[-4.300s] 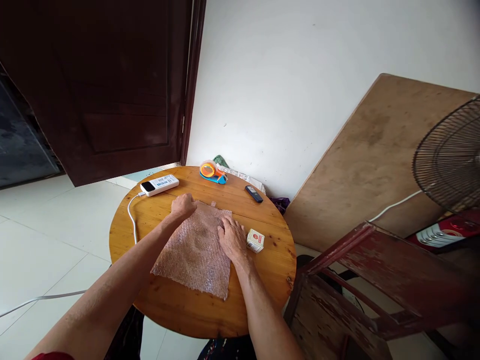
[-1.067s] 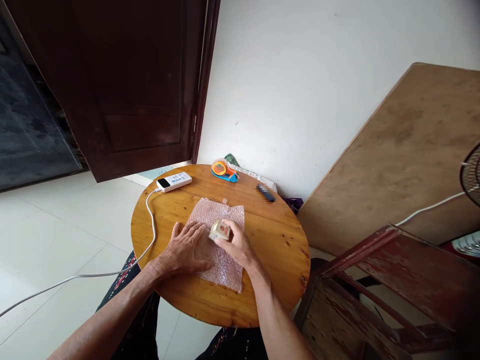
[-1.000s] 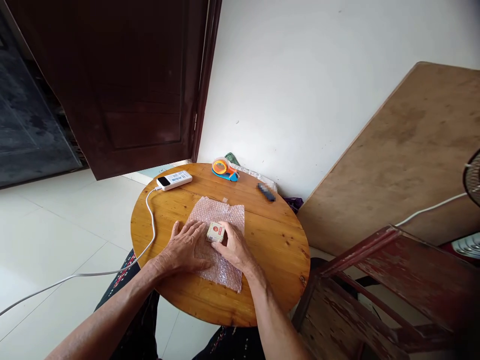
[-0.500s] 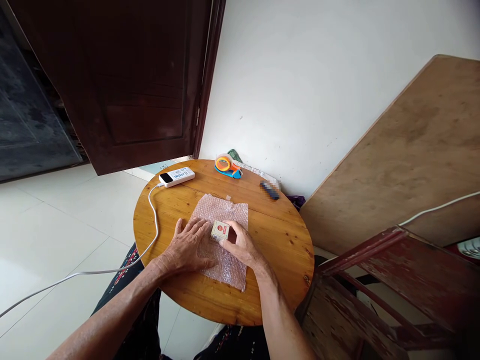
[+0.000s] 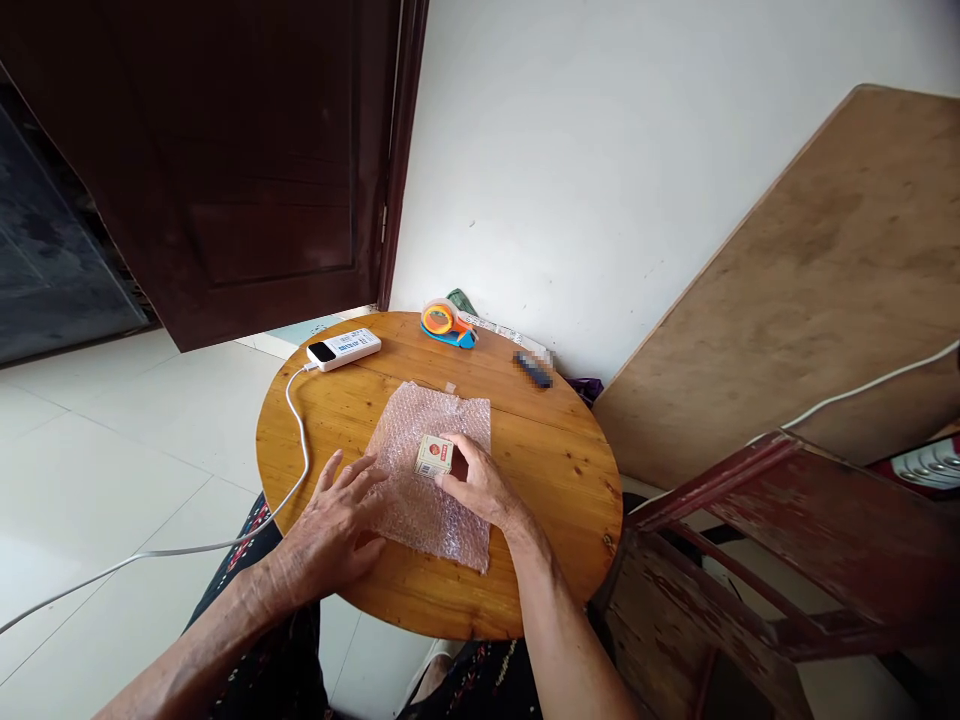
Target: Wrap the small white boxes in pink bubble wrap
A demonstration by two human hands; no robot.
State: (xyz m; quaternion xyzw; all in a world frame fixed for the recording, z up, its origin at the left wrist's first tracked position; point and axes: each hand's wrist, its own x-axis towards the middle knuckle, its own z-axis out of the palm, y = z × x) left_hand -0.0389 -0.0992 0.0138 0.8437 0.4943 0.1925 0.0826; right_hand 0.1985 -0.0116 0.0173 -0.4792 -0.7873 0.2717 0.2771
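Note:
A small cream box point(image 5: 433, 455) with red print rests on a sheet of bubble wrap point(image 5: 442, 530). The thumb and fingers of my right hand point(image 5: 481, 482) grip the box from its right side. My left hand point(image 5: 339, 520) is at the left edge of the bubble wrap, fingers spread and holding nothing, apart from the box. Whether its fingertips touch the wrap I cannot tell. Under the wrap is a round wooden table point(image 5: 559, 500).
A white power bank point(image 5: 345, 349) with a white cable point(image 5: 303, 430) lies at the table's left. At the back stand an orange and blue tape dispenser point(image 5: 450, 325) and a dark blurred object point(image 5: 532, 369). A worn wooden chair point(image 5: 705, 560) is to the right.
My left hand has drawn back to the left, away from the box. My right hand keeps its grip on the box. The whole view has shifted slightly.

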